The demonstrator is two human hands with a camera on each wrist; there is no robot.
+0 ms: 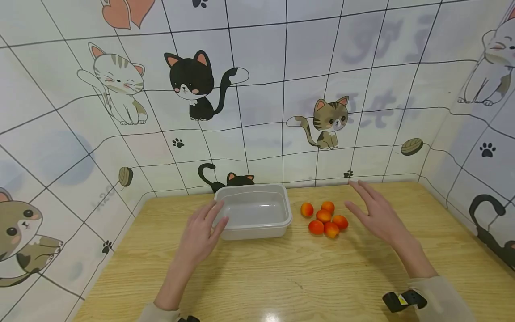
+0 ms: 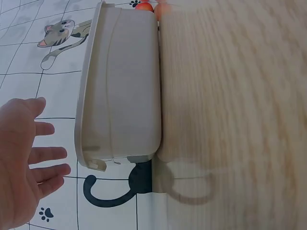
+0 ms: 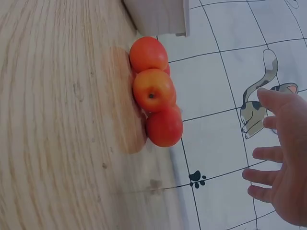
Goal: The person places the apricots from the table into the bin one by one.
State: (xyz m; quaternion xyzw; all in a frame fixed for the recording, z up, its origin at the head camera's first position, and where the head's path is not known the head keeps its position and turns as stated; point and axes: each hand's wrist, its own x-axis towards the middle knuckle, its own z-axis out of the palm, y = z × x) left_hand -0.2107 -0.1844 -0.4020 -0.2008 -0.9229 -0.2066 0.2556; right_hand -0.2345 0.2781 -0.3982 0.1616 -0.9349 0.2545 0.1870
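A pale grey plastic container (image 1: 257, 232) stands on the wooden table, near the back wall. Over its left end hovers my left hand (image 1: 200, 232), fingers spread; the left wrist view shows a gap between the hand (image 2: 24, 163) and the container (image 2: 129, 86). To the container's right lies a cluster of several small orange-red fruits (image 1: 323, 216), tomato-like or apple-like. My right hand (image 1: 378, 214) is held in the air to their right with its fingers extended. In the right wrist view, that hand (image 3: 283, 158) is apart from the fruits (image 3: 153, 91) and holds nothing.
The light wooden table (image 1: 289, 277) meets a white wall (image 1: 261, 103) printed with cartoon cats and grid lines. Side walls rise at the left and right. A black strap device (image 1: 404, 300) sits at my right sleeve.
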